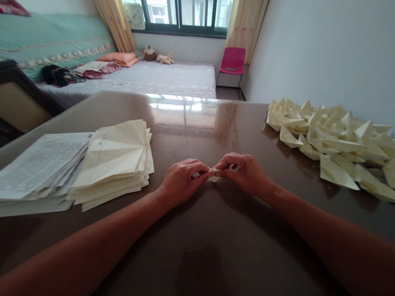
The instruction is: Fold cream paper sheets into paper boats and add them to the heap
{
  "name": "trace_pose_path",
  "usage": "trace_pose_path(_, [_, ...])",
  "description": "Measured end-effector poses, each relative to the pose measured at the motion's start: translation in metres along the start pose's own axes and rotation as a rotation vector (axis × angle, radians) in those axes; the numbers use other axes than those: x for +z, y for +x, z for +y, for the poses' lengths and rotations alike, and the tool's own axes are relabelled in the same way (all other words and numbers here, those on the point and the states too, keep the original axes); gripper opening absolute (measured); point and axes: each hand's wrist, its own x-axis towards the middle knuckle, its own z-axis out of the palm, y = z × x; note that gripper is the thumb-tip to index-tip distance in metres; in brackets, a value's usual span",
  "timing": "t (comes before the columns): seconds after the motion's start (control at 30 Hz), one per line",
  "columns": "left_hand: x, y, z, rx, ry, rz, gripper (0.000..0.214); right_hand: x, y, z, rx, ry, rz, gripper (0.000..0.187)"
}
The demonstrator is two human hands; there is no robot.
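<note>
Small folded paper piece (214, 173): pinched between left hand (181, 180) and right hand (245, 173), low over brown table (208, 242). Paper stack (113, 162) lay left; folded paper shapes (347, 145) right.

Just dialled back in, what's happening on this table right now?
A person pinches a small piece of paper between the fingertips of the left hand and the right hand, at the middle of the brown table. To the left lie a stack of cream sheets and a stack of printed sheets. To the right sits a pile of folded paper shapes.
</note>
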Motion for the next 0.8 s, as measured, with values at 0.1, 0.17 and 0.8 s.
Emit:
trace_pose_path(0.1, [-0.0015,0.0005,0.001,0.037,0.076,-0.009,0.025,0.0013,-0.0006,0.0012,-0.017,-0.032,0.018,0.009])
trace_pose_path(0.17, [-0.0029,0.0008,0.0016,0.048,0.115,-0.022,0.025,0.0011,-0.0003,0.0026,-0.014,-0.021,-0.004,0.011])
trace_pose_path(0.8, [-0.0037,0.0057,-0.0033,-0.009,-0.126,0.064,0.02,0.0016,0.0035,0.0078,-0.007,0.163,0.032,0.024])
